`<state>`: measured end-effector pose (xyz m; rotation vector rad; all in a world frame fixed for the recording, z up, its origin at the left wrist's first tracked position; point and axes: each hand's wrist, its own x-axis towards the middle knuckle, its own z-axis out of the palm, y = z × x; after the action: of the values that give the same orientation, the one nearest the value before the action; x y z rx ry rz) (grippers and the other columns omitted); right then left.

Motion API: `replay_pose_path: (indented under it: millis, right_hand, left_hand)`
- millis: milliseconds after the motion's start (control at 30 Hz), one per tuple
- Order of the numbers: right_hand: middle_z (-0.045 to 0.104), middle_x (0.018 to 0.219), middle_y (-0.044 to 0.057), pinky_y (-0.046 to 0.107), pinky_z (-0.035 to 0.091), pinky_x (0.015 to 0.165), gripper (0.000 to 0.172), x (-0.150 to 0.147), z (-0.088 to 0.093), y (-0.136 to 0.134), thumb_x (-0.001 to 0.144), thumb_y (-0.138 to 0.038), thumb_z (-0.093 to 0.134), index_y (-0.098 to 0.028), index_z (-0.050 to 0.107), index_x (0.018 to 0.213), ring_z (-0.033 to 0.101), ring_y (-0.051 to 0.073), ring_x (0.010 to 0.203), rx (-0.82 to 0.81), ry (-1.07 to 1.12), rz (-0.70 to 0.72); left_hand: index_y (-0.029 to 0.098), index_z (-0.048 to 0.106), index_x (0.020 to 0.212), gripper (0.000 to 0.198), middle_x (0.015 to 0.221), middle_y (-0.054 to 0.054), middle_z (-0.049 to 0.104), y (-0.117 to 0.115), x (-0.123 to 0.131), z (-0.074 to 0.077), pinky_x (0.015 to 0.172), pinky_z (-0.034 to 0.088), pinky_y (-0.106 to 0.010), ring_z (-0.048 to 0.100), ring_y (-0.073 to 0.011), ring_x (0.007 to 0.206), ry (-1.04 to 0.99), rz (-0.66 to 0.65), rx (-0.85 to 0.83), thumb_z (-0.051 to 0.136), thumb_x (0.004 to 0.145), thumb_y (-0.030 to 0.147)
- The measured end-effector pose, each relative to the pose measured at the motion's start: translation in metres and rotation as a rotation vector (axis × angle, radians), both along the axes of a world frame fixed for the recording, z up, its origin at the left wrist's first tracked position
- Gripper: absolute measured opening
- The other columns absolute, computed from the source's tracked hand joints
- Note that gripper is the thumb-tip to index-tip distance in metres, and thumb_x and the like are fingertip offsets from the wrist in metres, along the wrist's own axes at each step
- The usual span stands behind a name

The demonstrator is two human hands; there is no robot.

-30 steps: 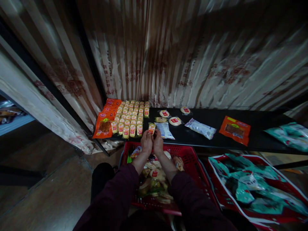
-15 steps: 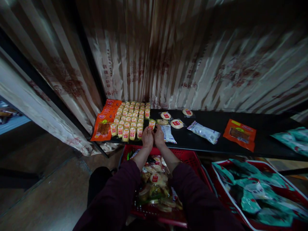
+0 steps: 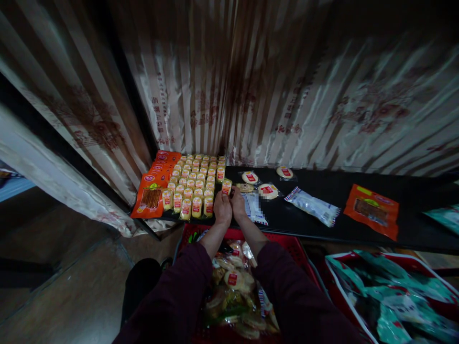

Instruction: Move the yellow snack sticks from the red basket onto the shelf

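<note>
Both my hands meet over the front of the black shelf (image 3: 311,188), closed around one small wrapped cake (image 3: 226,187) with a red and yellow label. My left hand (image 3: 223,209) grips its left side, and my right hand (image 3: 237,202) grips its right side. Just left of them, several like wrapped cakes (image 3: 193,184) stand in tight rows. A white packet with a striped edge (image 3: 255,209) lies right beside my right hand. Behind it are a pale wrapped bar (image 3: 245,188) and a round wrapped pastry (image 3: 268,191).
Orange snack bags (image 3: 148,191) overlap at the shelf's left end; another orange bag (image 3: 373,210) lies to the right, past a blue-white packet (image 3: 312,206). Below my arms sits a red basket (image 3: 292,246) of packaged food. Green bags (image 3: 401,296) fill a container at right. A curtain (image 3: 265,95) hangs behind.
The view has shifted slightly, so the shelf's right-hand items appear farther right and lower. My hands still hold the small cake, which now stands more upright beside the rows.
</note>
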<state>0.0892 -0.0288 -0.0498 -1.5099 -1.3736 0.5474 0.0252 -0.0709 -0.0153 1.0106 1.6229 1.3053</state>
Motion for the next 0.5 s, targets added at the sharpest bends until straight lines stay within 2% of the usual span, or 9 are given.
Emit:
replay_pose_path:
  millis: [200,300,500]
  right_hand:
    - [0.072,0.087,0.008,0.038,0.053,0.077,0.041,0.003,-0.005,0.014,0.074,-0.028,0.055,-0.017,0.059,0.114,0.067,0.022,0.078,-0.049,0.016,0.009]
    - [0.072,0.087,0.008,0.038,0.053,0.078,0.041,0.005,-0.007,0.021,0.074,-0.029,0.054,-0.018,0.060,0.113,0.066,0.022,0.078,-0.050,0.034,0.025]
    - [0.071,0.089,0.007,0.041,0.053,0.083,0.037,0.001,-0.009,0.029,0.075,-0.028,0.052,-0.019,0.061,0.110,0.066,0.023,0.082,-0.091,0.125,0.019]
  left_hand:
    - [0.016,0.061,0.117,0.035,0.126,-0.011,0.062,0.013,0.004,-0.012,0.109,0.032,-0.031,0.048,-0.0218,0.127,0.008,-0.002,0.035,0.041,0.090,0.028]
    - [0.016,0.061,0.117,0.036,0.125,-0.011,0.062,0.017,0.005,-0.011,0.108,0.034,-0.032,0.050,-0.0224,0.126,0.001,-0.004,0.027,0.040,0.091,0.028]
    - [0.013,0.060,0.120,0.037,0.134,-0.013,0.056,0.026,0.007,-0.009,0.112,0.028,-0.033,0.045,-0.0228,0.131,0.025,0.035,-0.020,0.040,0.091,0.025]
